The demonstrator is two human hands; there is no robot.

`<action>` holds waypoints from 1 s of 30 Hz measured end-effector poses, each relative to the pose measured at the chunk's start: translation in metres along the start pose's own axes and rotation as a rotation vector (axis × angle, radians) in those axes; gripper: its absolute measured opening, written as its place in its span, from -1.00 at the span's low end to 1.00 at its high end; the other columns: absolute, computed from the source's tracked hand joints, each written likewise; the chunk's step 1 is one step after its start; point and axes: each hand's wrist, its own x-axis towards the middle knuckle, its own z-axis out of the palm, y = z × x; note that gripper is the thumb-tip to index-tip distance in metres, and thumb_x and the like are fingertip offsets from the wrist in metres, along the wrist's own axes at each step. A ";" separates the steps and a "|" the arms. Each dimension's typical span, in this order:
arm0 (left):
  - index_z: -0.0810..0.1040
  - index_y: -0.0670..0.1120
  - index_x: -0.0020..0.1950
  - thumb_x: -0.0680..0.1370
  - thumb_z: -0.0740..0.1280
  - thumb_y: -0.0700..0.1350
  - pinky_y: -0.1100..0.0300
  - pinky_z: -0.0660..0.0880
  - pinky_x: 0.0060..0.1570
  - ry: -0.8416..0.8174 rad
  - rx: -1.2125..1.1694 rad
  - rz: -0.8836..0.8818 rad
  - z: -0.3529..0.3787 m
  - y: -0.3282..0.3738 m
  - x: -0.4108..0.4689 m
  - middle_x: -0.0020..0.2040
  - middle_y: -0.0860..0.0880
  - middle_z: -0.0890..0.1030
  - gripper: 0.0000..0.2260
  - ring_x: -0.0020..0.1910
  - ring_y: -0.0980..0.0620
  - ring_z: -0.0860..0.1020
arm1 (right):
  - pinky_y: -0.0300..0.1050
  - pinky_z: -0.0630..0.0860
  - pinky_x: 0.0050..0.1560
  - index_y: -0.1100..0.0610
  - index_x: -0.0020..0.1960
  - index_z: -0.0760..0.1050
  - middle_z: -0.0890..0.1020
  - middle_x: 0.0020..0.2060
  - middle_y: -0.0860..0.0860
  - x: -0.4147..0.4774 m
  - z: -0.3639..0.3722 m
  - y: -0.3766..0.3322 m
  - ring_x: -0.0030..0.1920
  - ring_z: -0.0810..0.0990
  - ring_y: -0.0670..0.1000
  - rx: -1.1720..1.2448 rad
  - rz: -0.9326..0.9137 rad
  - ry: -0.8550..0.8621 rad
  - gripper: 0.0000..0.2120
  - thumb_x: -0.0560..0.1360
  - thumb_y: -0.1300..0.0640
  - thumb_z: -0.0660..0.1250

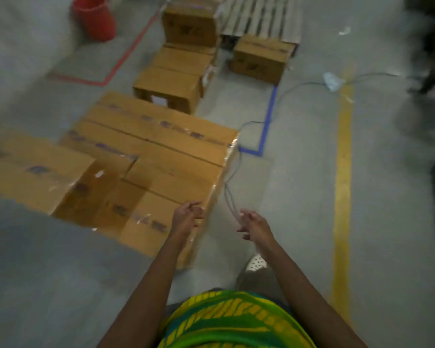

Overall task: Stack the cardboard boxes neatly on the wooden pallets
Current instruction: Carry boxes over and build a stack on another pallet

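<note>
— Beside the packed layer of cardboard boxes (156,146), what are the hands doing?
— Both are empty: left hand (187,216) and right hand (253,226) hang loosely spread near its right edge, touching nothing.
— Why there?
— Probably freed for the next carton; loose boxes (170,87) sit ahead on the floor, near a bare wooden pallet (261,18).

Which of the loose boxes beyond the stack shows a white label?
The row's nearest box, just behind the stack: a white label sits on its front face. The lone box by the pallet shows none.
</note>
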 end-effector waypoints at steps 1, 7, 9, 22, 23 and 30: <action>0.60 -0.09 0.16 0.46 0.44 -0.18 0.27 0.45 -0.38 -0.057 0.014 0.019 0.038 0.013 0.012 -0.18 -0.04 0.65 -0.73 -0.35 0.21 0.60 | -0.18 0.54 -0.19 0.08 0.30 0.55 0.64 0.08 0.02 0.011 -0.032 -0.006 -0.17 0.61 -0.02 -0.072 -0.042 0.040 -0.74 0.62 0.11 0.34; 0.64 -0.01 0.16 0.55 0.43 -0.20 0.19 0.51 -0.19 -0.350 0.143 0.139 0.210 0.083 0.061 -0.02 -0.11 0.71 -0.79 -0.14 0.09 0.66 | 0.08 0.57 0.22 -0.05 0.20 0.61 0.68 0.10 -0.08 0.066 -0.173 -0.058 0.04 0.70 0.07 -0.186 -0.103 0.320 -0.75 0.54 -0.01 0.38; 0.65 0.00 0.18 0.55 0.44 -0.15 0.15 0.54 -0.14 -0.396 0.175 0.149 0.236 0.104 0.077 0.01 -0.11 0.72 -0.79 -0.06 0.02 0.68 | 0.06 0.58 0.20 -0.03 0.22 0.61 0.67 0.09 -0.10 0.082 -0.193 -0.081 0.01 0.71 0.05 -0.137 -0.109 0.324 -0.74 0.55 -0.02 0.37; 0.63 -0.03 0.04 0.53 0.45 -0.25 0.20 0.47 -0.29 -0.222 0.079 0.100 0.315 0.264 0.329 -0.05 -0.18 0.68 -0.84 -0.24 0.05 0.60 | -0.05 0.57 0.02 0.04 0.22 0.60 0.65 0.05 -0.07 0.326 -0.270 -0.253 -0.11 0.71 0.10 -0.211 -0.140 0.186 -0.81 0.62 0.11 0.36; 0.64 -0.03 0.04 0.49 0.48 -0.21 0.19 0.46 -0.29 -0.204 0.065 0.107 0.319 0.284 0.348 -0.05 -0.19 0.68 -0.83 -0.26 0.07 0.60 | -0.01 0.58 0.06 0.03 0.21 0.60 0.65 0.03 -0.09 0.347 -0.275 -0.276 -0.11 0.71 0.11 -0.214 -0.149 0.193 -0.82 0.61 0.11 0.36; 0.65 -0.15 0.16 0.55 0.44 -0.25 0.13 0.48 -0.22 -0.156 0.038 0.143 0.348 0.414 0.457 -0.02 -0.25 0.69 -0.81 -0.18 -0.01 0.63 | -0.02 0.59 0.13 -0.10 0.16 0.57 0.66 0.10 -0.08 0.473 -0.284 -0.417 0.01 0.70 0.05 -0.307 -0.263 0.086 -0.86 0.61 0.05 0.37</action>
